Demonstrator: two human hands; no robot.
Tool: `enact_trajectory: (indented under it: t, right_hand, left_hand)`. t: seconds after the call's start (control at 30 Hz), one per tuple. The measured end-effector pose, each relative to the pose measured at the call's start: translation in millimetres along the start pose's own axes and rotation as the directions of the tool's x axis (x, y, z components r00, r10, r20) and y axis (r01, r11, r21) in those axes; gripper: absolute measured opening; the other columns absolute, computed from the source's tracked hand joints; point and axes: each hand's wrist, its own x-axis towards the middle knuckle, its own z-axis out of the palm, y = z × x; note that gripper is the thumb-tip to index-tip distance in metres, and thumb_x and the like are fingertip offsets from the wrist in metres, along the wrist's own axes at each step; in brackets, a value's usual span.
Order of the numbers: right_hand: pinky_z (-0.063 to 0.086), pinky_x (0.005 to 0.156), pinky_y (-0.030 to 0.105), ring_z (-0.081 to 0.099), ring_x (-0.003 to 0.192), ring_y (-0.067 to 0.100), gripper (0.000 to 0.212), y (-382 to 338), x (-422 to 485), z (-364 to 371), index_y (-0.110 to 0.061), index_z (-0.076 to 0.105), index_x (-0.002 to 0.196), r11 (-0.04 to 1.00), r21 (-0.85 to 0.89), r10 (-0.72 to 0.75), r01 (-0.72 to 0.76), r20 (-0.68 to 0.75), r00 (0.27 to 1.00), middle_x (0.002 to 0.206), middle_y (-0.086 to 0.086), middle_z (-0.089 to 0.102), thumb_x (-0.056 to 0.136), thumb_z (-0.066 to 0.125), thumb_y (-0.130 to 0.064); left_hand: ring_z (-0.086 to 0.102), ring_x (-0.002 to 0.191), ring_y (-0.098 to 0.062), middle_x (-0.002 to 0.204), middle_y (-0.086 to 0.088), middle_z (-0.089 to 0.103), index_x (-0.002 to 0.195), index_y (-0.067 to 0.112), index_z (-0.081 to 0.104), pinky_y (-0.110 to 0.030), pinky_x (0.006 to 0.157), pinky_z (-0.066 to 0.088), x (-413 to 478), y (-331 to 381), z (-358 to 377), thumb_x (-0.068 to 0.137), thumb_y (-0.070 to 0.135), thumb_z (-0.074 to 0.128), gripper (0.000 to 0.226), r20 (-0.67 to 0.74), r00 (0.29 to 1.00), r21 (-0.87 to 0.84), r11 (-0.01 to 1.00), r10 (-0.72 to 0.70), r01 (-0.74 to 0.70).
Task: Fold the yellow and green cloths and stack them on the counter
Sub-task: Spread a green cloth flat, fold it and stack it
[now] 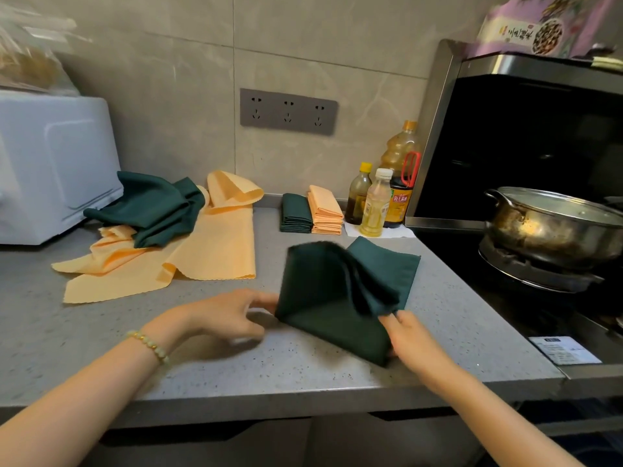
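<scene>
A dark green cloth [340, 298] lies half folded on the grey counter [209, 358], its upper layer lifted and arched. My left hand [232, 315] pinches its left corner. My right hand [408, 338] grips the raised edge near the cloth's front right side. Further back lie loose yellow cloths [215, 251] with a crumpled green cloth [158, 210] on top of them. By the wall stand a stack of folded green cloths [296, 214] and, touching it on the right, a stack of folded yellow cloths [325, 210].
A white appliance [50, 163] stands at the back left. Bottles of oil and sauce [377, 203] stand right of the folded stacks. A steel pot [553, 224] sits on the black stove [526, 308] at the right. The counter's front edge runs just below my wrists.
</scene>
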Motion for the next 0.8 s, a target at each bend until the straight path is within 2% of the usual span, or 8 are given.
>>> enact_trajectory:
  t: [0.03, 0.1, 0.17, 0.23, 0.37, 0.53, 0.67, 0.8]
  right_hand:
    - [0.038, 0.053, 0.03, 0.046, 0.051, 0.02, 0.04, 2, 4, -4, -0.002, 0.041, 0.066, 1.0, 0.009, -0.004, 0.004, -0.038, 0.999, 0.055, 0.01, 0.042, 0.099, 0.046, -0.025]
    - [0.037, 0.049, 0.015, 0.047, 0.049, 0.006, 0.025, 11, 9, -9, -0.015, 0.051, 0.07, 0.989, -0.092, -0.122, 0.113, -0.104, 0.987, 0.056, -0.009, 0.05, 0.094, 0.056, -0.02]
    - [0.038, 0.052, 0.013, 0.044, 0.051, 0.004, 0.008, 20, 13, -15, -0.018, 0.058, 0.082, 0.962, -0.241, -0.162, 0.125, -0.138, 0.977, 0.064, -0.009, 0.054, 0.089, 0.062, -0.014]
    - [0.038, 0.055, 0.013, 0.046, 0.059, 0.005, 0.008, 27, 20, -22, -0.017, 0.057, 0.086, 0.961, -0.27, -0.096, 0.056, -0.137, 0.986, 0.073, -0.003, 0.057, 0.086, 0.064, -0.014]
    - [0.04, 0.064, 0.023, 0.053, 0.07, 0.009, 0.015, 26, 36, -32, -0.017, 0.057, 0.084, 0.968, -0.248, -0.011, -0.021, -0.129, 0.992, 0.074, -0.005, 0.058, 0.086, 0.067, -0.027]
    - [0.038, 0.054, 0.019, 0.051, 0.064, 0.01, 0.019, 26, 55, -31, -0.015, 0.057, 0.075, 0.94, -0.338, -0.019, -0.04, -0.17, 0.985, 0.065, -0.006, 0.054, 0.09, 0.06, -0.026]
    - [0.037, 0.051, 0.021, 0.048, 0.059, 0.01, 0.019, 32, 58, -30, -0.016, 0.052, 0.07, 0.952, -0.299, 0.004, -0.071, -0.221, 0.975, 0.062, -0.004, 0.053, 0.087, 0.061, -0.018]
    - [0.037, 0.053, 0.022, 0.047, 0.06, 0.011, 0.016, 35, 59, -32, -0.012, 0.053, 0.073, 0.961, -0.262, 0.029, -0.089, -0.225, 0.974, 0.064, -0.002, 0.052, 0.084, 0.063, -0.017]
  left_hand:
    - [0.059, 0.109, -0.005, 0.115, 0.016, 0.064, 0.119, 0.032, 0.058, -0.027, 0.103, 0.042, 5, 5, 3, 0.091, 0.024, 0.061, 0.029, -0.043, 0.999, 0.019, 0.999, 0.028, -0.027]
    - [0.064, 0.075, -0.013, 0.086, 0.005, 0.071, 0.109, 0.022, 0.066, -0.022, 0.079, 0.05, 14, 17, 11, 0.093, 0.037, 0.057, 0.024, -0.132, 0.991, -0.01, 1.0, 0.019, -0.02]
    - [0.053, 0.053, -0.008, 0.066, 0.006, 0.063, 0.095, 0.013, 0.068, -0.017, 0.058, 0.042, 23, 25, 20, 0.094, 0.039, 0.054, 0.029, -0.15, 0.986, -0.001, 0.997, -0.077, 0.078]
    - [0.049, 0.049, 0.0, 0.067, 0.008, 0.061, 0.09, 0.009, 0.07, -0.013, 0.052, 0.037, 32, 31, 28, 0.094, 0.042, 0.055, 0.036, -0.089, 0.981, 0.048, 0.983, -0.174, 0.178]
    - [0.048, 0.041, -0.003, 0.053, 0.006, 0.058, 0.075, 0.013, 0.061, -0.012, 0.046, 0.038, 47, 43, 25, 0.094, 0.051, 0.049, 0.044, -0.025, 0.955, -0.033, 0.955, -0.295, 0.294]
    - [0.049, 0.058, -0.017, 0.061, -0.003, 0.053, 0.059, 0.014, 0.051, -0.021, 0.054, 0.039, 78, 43, 12, 0.095, 0.037, 0.054, 0.043, -0.254, 0.928, -0.058, 0.962, -0.273, 0.268]
    - [0.051, 0.062, -0.013, 0.066, -0.002, 0.058, 0.062, 0.014, 0.059, -0.022, 0.062, 0.041, 93, 36, 17, 0.094, 0.035, 0.056, 0.038, -0.294, 0.911, -0.016, 0.955, -0.289, 0.298]
    - [0.06, 0.073, -0.02, 0.072, -0.005, 0.064, 0.064, 0.014, 0.056, -0.032, 0.077, 0.049, 101, 33, 21, 0.091, 0.038, 0.06, 0.037, -0.35, 0.881, 0.027, 0.937, -0.318, 0.349]
